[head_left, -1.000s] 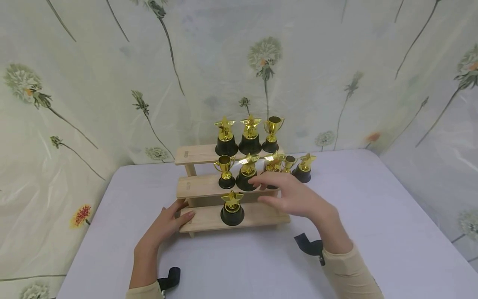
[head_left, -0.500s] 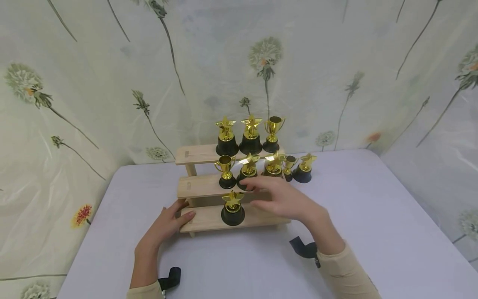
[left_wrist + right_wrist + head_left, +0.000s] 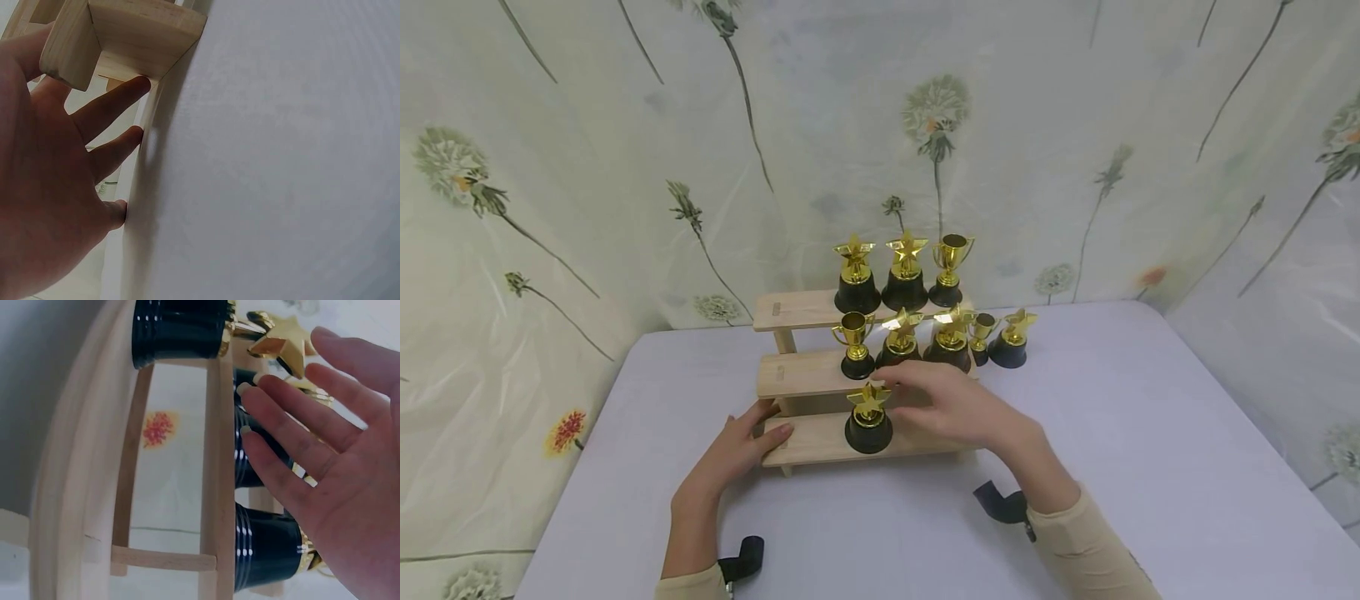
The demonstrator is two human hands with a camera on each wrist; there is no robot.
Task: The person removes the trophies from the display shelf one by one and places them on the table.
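Observation:
A three-tier wooden display stand (image 3: 812, 437) stands on the table, with small gold trophies on black bases. My left hand (image 3: 733, 450) holds the left end of its bottom tier, thumb on the board's edge; in the left wrist view, other fingers (image 3: 115, 153) spread low, near the table surface. On the bottom tier stands a single star trophy (image 3: 868, 432). My right hand (image 3: 951, 404) is just right of it, fingers extended and holding nothing. In the right wrist view, the thumb and index fingertips are close to the gold star (image 3: 284, 340).
The middle tier carries a cup trophy (image 3: 854, 343) and two star trophies, partly behind my right hand. Two star trophies and a cup trophy (image 3: 951, 267) line the top tier. Right of the stand are a small cup trophy (image 3: 981, 337) and a star trophy (image 3: 1012, 340).
My right hand has moved left and slightly down, from the right part of the stand to the bottom tier's star trophy. The left hand and the trophies stay where they were.

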